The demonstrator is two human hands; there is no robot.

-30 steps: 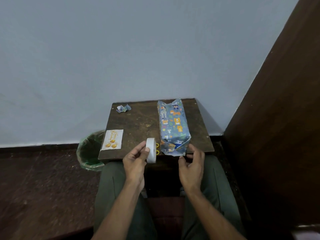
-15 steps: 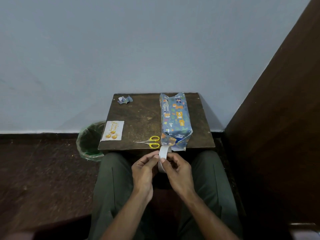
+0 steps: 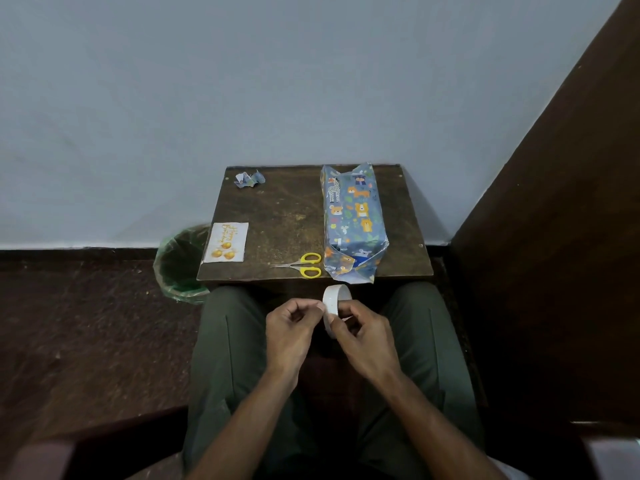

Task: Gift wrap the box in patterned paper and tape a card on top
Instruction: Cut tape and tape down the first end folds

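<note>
A long box wrapped in blue animal-print paper (image 3: 353, 220) lies on the right half of a small dark wooden table (image 3: 284, 216), its near end folded but loose. Over my lap, in front of the table, my right hand (image 3: 363, 336) grips a white roll of tape (image 3: 333, 301). My left hand (image 3: 292, 329) pinches at the roll's left edge with thumb and forefinger. A white birthday card with gold print (image 3: 227, 241) lies at the table's left edge. Yellow-handled scissors (image 3: 304, 265) lie beside the box's near end.
A crumpled scrap of patterned paper (image 3: 249, 178) sits at the table's far left corner. A green-lined bin (image 3: 180, 265) stands on the floor left of the table. A dark wooden panel (image 3: 554, 237) rises on the right, a pale wall behind.
The tape roll moved from the table's front edge to above my lap. My right hand left the box's end and took the roll; my left hand now pinches its edge.
</note>
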